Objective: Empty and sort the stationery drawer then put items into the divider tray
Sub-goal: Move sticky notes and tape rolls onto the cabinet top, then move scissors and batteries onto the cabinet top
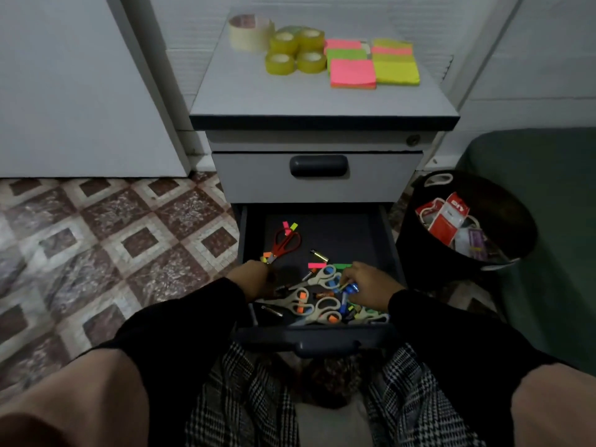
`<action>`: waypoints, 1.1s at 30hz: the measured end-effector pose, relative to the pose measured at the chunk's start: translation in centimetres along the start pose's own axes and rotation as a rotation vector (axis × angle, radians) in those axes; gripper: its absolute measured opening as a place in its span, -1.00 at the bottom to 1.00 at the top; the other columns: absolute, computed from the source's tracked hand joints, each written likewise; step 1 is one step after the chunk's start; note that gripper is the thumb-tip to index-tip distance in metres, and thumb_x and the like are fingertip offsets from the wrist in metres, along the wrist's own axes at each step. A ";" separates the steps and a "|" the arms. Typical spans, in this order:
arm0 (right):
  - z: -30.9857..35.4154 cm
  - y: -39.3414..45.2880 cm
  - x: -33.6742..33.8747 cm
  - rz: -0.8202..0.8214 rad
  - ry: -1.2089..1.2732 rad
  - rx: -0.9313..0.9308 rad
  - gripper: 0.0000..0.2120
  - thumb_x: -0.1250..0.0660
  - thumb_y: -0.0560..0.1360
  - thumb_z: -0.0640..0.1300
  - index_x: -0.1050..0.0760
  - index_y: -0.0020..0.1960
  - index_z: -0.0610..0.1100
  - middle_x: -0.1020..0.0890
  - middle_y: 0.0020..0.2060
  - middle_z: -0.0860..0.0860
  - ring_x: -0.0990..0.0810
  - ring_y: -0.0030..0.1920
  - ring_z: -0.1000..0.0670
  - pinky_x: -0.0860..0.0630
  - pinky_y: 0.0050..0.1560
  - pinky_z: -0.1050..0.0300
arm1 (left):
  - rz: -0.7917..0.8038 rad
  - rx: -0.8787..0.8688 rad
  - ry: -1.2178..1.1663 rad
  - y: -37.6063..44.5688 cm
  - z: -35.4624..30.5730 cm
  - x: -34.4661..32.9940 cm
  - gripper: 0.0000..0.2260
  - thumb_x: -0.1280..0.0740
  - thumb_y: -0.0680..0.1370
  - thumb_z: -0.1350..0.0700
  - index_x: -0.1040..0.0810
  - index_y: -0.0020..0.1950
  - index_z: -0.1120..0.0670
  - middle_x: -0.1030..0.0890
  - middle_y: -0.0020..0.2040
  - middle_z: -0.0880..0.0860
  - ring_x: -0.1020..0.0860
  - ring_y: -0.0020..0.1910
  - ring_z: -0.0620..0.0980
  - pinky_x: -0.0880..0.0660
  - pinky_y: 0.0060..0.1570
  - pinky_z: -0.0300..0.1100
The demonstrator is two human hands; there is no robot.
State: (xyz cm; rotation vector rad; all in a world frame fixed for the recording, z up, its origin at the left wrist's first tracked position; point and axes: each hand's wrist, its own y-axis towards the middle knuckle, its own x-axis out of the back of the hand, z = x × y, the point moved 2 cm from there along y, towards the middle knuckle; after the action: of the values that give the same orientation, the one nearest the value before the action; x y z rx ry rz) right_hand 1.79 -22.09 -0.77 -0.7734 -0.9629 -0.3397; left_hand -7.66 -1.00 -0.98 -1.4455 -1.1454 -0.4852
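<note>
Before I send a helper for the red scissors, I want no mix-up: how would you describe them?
Look in the open bottom drawer of the grey cabinet. The red scissors lie alone at its far left. Every other pair, in the pile near the front, has pale handles.

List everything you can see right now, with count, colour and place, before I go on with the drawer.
Tape rolls: five, one cream, four yellowish clear, cabinet top, left.
Sticky note pads: several stacks, pink, green, yellow, cabinet top, right.
Cabinet: one, grey, upper drawer closed.
Open drawer: one, dark, bottom.
Red scissors: one, drawer's back left.
Grey-handled scissors: several with blue, orange or green trim, drawer's front.
Page flags: scattered, neon, in drawer.
Small pens and markers: count unclear, among scissors.
Bin: one, black, right of cabinet, holds packaging.
Left hand: in drawer, fingers hidden.
Right hand: holds small blue items.
</note>
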 end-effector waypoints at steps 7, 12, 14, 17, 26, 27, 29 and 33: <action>0.1 2.3 -1.9 0.022 -0.078 0.044 -0.78 -0.29 0.52 -0.22 -0.51 0.16 -0.13 -0.48 0.21 -0.04 -0.50 0.18 -0.06 -0.44 0.12 0.10 | 0.078 0.013 0.220 1.8 -0.1 -2.7 -0.69 -0.20 0.59 0.08 -0.46 0.30 0.15 -0.54 0.24 0.14 -0.53 0.21 0.12 -0.47 0.13 -0.05; 0.2 3.5 -4.2 0.126 -0.234 0.055 -0.73 -0.24 0.53 -0.22 -0.49 0.22 -0.15 -0.44 0.24 -0.08 -0.48 0.22 -0.12 -0.43 0.14 0.05 | 0.079 -0.008 0.334 3.0 -0.4 -3.9 -0.71 -0.15 0.62 0.12 -0.46 0.30 0.18 -0.49 0.30 0.15 -0.46 0.29 0.11 -0.37 0.23 -0.06; 0.3 3.7 -5.1 0.151 -0.267 0.061 -0.71 -0.23 0.53 -0.23 -0.47 0.25 -0.17 -0.43 0.25 -0.10 -0.49 0.22 -0.15 -0.44 0.14 0.03 | 0.075 -0.044 0.348 3.5 -0.4 -4.5 -0.68 -0.15 0.61 0.10 -0.43 0.34 0.12 -0.45 0.33 0.14 -0.44 0.31 0.10 -0.34 0.26 -0.05; 0.2 4.1 -6.4 0.169 -0.289 0.084 -0.66 -0.20 0.55 -0.23 -0.43 0.32 -0.15 -0.42 0.30 -0.10 -0.47 0.25 -0.16 -0.45 0.20 0.01 | 0.075 -0.083 0.396 4.0 -0.3 -5.5 -0.64 -0.12 0.62 0.08 -0.35 0.42 0.02 -0.42 0.35 0.13 -0.44 0.30 0.13 -0.34 0.26 -0.02; 0.6 4.8 -7.1 0.146 -0.375 0.095 -0.62 -0.15 0.55 -0.28 -0.37 0.36 -0.16 -0.42 0.26 -0.14 -0.47 0.25 -0.19 -0.46 0.21 -0.05 | 0.003 -0.096 0.397 4.9 -0.2 -7.2 -0.57 -0.16 0.60 0.09 -0.26 0.48 0.08 -0.30 0.45 0.11 -0.34 0.37 0.15 -0.36 0.27 0.02; 0.6 4.8 -7.2 0.146 -0.378 0.090 -0.62 -0.14 0.55 -0.28 -0.36 0.36 -0.18 -0.41 0.26 -0.15 -0.47 0.24 -0.19 -0.46 0.20 -0.05 | 0.001 -0.094 0.386 5.0 -0.2 -7.3 -0.58 -0.15 0.61 0.10 -0.26 0.47 0.09 -0.30 0.45 0.10 -0.35 0.37 0.15 -0.37 0.27 0.01; 0.6 4.9 -7.2 0.155 -0.366 0.070 -0.65 -0.14 0.55 -0.29 -0.38 0.33 -0.21 -0.40 0.27 -0.16 -0.49 0.23 -0.18 -0.46 0.21 -0.04 | -0.004 -0.085 0.370 5.0 -0.2 -7.3 -0.61 -0.12 0.61 0.13 -0.30 0.45 0.09 -0.37 0.41 0.11 -0.40 0.33 0.14 -0.40 0.23 -0.01; 0.1 4.7 -6.4 0.131 -0.330 0.018 -0.62 -0.11 0.53 -0.37 -0.38 0.33 -0.22 -0.33 0.36 -0.14 -0.48 0.25 -0.19 -0.46 0.23 -0.05 | 0.028 -0.018 0.288 4.7 -0.3 -6.7 -0.70 -0.08 0.63 0.16 -0.45 0.30 0.12 -0.55 0.21 0.14 -0.54 0.19 0.13 -0.48 0.12 -0.04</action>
State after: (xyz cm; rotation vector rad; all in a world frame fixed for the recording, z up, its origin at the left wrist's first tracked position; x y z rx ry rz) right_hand 1.00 -19.25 -8.11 -0.8884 -1.2150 -0.0889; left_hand -6.50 -3.03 -8.79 -1.3542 -0.8918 -0.6626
